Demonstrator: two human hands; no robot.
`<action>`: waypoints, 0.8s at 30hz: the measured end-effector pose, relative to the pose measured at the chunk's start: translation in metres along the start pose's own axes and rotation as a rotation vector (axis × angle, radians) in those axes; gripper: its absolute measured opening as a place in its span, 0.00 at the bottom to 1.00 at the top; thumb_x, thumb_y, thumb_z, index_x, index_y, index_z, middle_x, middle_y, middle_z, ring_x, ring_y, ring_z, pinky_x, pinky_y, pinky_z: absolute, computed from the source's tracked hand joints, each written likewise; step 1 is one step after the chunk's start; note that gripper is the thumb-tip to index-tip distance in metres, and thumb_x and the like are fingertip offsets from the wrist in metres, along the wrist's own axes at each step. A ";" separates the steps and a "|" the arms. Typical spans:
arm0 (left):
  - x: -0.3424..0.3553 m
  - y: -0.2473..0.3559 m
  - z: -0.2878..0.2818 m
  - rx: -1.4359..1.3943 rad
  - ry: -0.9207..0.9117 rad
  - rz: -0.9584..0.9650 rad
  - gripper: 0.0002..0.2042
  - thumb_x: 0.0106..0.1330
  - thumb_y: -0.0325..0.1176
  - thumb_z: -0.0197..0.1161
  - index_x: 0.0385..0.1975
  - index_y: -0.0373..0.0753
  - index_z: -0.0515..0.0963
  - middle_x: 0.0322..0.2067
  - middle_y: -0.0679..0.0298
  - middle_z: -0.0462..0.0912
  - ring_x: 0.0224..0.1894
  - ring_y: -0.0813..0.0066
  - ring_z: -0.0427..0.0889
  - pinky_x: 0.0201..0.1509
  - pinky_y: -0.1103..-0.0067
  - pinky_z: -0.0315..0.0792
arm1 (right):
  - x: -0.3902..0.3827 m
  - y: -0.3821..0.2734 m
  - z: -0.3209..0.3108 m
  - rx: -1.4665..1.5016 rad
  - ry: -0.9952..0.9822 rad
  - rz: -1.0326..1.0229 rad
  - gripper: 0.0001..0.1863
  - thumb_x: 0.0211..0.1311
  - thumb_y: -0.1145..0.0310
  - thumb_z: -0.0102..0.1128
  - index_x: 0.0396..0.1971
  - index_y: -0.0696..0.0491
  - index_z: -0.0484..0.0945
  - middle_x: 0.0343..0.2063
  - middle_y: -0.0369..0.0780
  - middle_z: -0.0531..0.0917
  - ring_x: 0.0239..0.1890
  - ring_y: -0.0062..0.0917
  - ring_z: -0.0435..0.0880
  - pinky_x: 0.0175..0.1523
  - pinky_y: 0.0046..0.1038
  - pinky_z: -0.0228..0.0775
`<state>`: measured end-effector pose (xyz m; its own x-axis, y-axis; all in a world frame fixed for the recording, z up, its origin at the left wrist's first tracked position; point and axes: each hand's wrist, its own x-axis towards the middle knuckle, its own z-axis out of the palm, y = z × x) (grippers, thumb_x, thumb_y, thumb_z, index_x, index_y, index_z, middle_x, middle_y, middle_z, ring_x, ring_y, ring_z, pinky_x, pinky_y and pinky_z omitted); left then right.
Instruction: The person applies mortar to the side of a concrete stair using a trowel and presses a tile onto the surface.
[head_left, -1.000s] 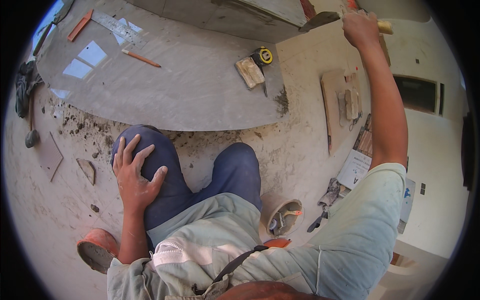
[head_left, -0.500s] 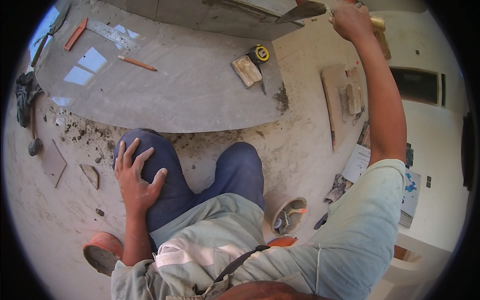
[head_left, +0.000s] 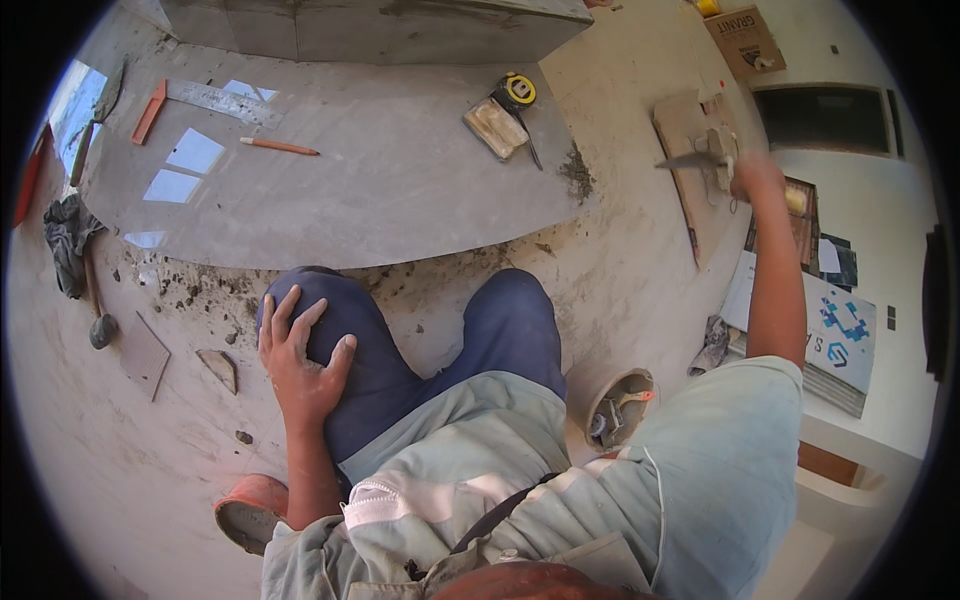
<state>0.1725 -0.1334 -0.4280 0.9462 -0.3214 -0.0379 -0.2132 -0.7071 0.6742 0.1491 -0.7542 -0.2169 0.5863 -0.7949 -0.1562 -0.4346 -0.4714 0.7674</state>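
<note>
My right hand (head_left: 757,178) is stretched out to the far right, a little blurred, closed round the handle of a trowel (head_left: 688,161). The dark trowel blade points left, above a board (head_left: 683,205) that lies on the floor. My left hand (head_left: 303,355) rests on my left knee with the fingers spread, holding nothing. In front of my knees a large grey tile (head_left: 380,200) carries a pencil (head_left: 280,146), a square with an orange handle (head_left: 215,100), a yellow and black tape measure (head_left: 516,91) and a pale, worn block (head_left: 497,128).
A low tiled step (head_left: 400,35) stands at the far side. Beside me are an orange bucket (head_left: 262,492) and a bucket with tools (head_left: 590,385). A mallet (head_left: 102,330) and tile pieces (head_left: 147,355) lie left. Boxes (head_left: 835,325) sit right; mortar crumbs line the tile's near edge.
My right hand and the trowel have come down and to the right, from above the step to over the board. My left hand stays on the knee. The view has shifted slightly.
</note>
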 end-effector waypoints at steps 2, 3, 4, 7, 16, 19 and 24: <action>0.002 -0.006 0.006 -0.006 -0.017 0.038 0.25 0.53 0.41 0.74 0.53 0.45 0.85 0.67 0.56 0.75 0.75 0.45 0.62 0.76 0.55 0.54 | -0.044 0.041 0.075 -0.002 -0.102 0.056 0.20 0.50 0.65 0.76 0.44 0.57 0.86 0.46 0.50 0.88 0.52 0.45 0.87 0.56 0.43 0.80; 0.006 -0.010 0.008 0.004 -0.029 0.059 0.25 0.54 0.40 0.74 0.54 0.44 0.84 0.67 0.55 0.74 0.74 0.45 0.63 0.76 0.55 0.55 | -0.066 0.054 0.103 0.032 -0.275 0.124 0.22 0.48 0.64 0.78 0.44 0.57 0.86 0.47 0.50 0.88 0.52 0.44 0.87 0.55 0.42 0.81; 0.008 -0.013 0.008 0.020 -0.039 0.081 0.25 0.56 0.40 0.73 0.55 0.43 0.84 0.67 0.55 0.74 0.74 0.44 0.63 0.76 0.55 0.56 | -0.086 0.062 0.129 0.071 -0.449 0.188 0.23 0.46 0.64 0.80 0.43 0.58 0.86 0.47 0.50 0.88 0.52 0.44 0.88 0.53 0.42 0.81; 0.017 -0.020 0.006 -0.003 -0.075 0.061 0.25 0.57 0.37 0.72 0.57 0.42 0.83 0.68 0.53 0.74 0.73 0.47 0.66 0.76 0.57 0.58 | -0.158 0.093 0.189 0.111 -0.606 0.270 0.32 0.44 0.59 0.83 0.52 0.55 0.85 0.54 0.46 0.86 0.59 0.44 0.83 0.59 0.42 0.78; 0.052 -0.008 0.010 0.138 -0.040 0.098 0.26 0.57 0.33 0.74 0.58 0.37 0.81 0.60 0.49 0.80 0.63 0.52 0.79 0.68 0.65 0.71 | -0.303 0.099 0.396 0.156 -0.917 0.185 0.23 0.45 0.65 0.79 0.45 0.53 0.88 0.49 0.44 0.88 0.54 0.41 0.87 0.53 0.41 0.82; 0.070 0.036 0.022 0.140 -0.124 0.268 0.25 0.56 0.33 0.75 0.56 0.36 0.82 0.57 0.50 0.82 0.60 0.52 0.81 0.65 0.66 0.73 | -0.343 0.041 0.444 0.327 -0.845 0.245 0.23 0.49 0.66 0.75 0.49 0.50 0.86 0.52 0.44 0.87 0.56 0.38 0.86 0.58 0.40 0.79; 0.123 0.048 0.080 0.070 -0.242 0.432 0.24 0.57 0.36 0.74 0.54 0.37 0.83 0.56 0.50 0.83 0.59 0.50 0.81 0.64 0.66 0.74 | -0.362 0.004 0.403 0.442 -0.790 0.310 0.23 0.48 0.63 0.77 0.46 0.53 0.86 0.51 0.47 0.87 0.56 0.40 0.86 0.58 0.41 0.80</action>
<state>0.2593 -0.2575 -0.4597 0.6862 -0.7251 0.0581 -0.5967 -0.5154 0.6151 -0.3403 -0.6218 -0.4082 -0.1589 -0.8604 -0.4842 -0.8069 -0.1694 0.5659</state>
